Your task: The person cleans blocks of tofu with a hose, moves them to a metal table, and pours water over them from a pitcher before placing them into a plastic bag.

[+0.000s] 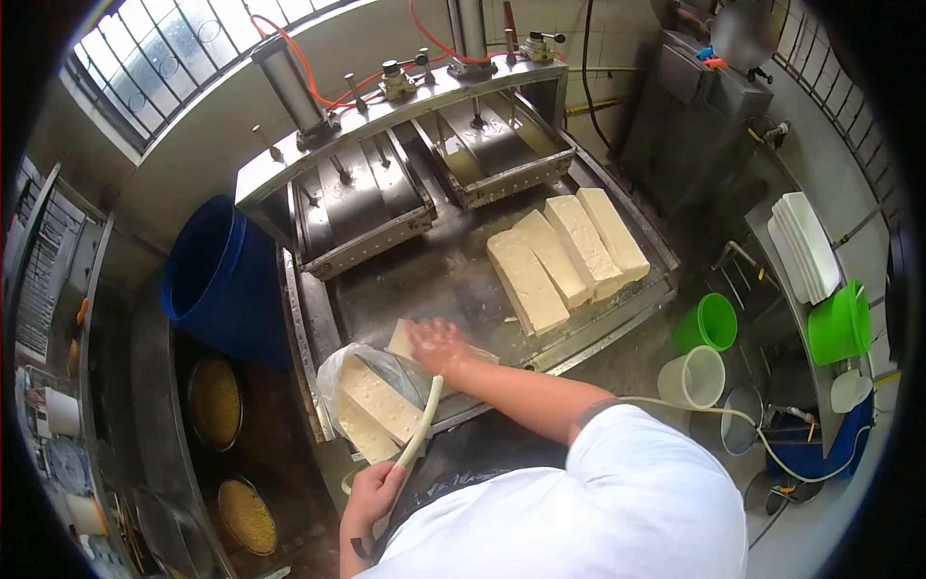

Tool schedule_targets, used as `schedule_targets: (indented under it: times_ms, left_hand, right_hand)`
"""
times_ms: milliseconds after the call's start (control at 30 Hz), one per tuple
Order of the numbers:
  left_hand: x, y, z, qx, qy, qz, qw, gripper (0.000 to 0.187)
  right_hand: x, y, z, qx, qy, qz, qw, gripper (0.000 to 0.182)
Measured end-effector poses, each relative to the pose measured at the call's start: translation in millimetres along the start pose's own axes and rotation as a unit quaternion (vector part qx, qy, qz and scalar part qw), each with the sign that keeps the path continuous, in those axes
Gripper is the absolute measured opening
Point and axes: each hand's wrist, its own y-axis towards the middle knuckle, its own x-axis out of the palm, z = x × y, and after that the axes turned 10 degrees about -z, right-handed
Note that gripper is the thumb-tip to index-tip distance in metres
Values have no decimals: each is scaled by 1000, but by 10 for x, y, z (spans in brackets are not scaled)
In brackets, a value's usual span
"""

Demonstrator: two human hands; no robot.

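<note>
While in left hand (374, 494), pale hose (427, 417)

The head camera looks forward and down past a white shirt (598, 511) close at bottom centre, over a metal table (415, 275) mid-frame; the dim upper right seems farthest.

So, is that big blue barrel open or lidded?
Open: no lid covers the blue barrel, and its inner wall shows. Whether it holds anything, I cannot tell.

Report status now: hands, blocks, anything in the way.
Left hand holding hose. Right hand on pale block. Bagged blocks alongside, hose partly across them in view.
</note>
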Motion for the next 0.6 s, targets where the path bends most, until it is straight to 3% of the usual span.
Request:
schedule_targets:
  times_ms: [100, 233, 433, 533, 600]
  left_hand:
    - [-9, 75, -49, 4, -16, -4, 1000, 32]
    - [3, 72, 38, 29, -4, 7, 1000, 36]
    - [41, -5, -120, -14, 16, 66, 998, 38]
    - [72, -72, -232, -58, 16, 10, 998, 43]
    - [130, -82, -335, -33, 4, 13, 999, 44]
  right_hand:
    - [-302, 26, -226, -77, 26, -50, 995, 78]
    - [-331, -37, -253, -72, -8, -80, 994, 79]
    - [10, -745, 208, 25, 32, -34, 999, 87]
    - [-25, -1012, 276, 35, -24, -55, 998, 94]
    - [-132, -920, 124, 42, -28, -70, 996, 96]
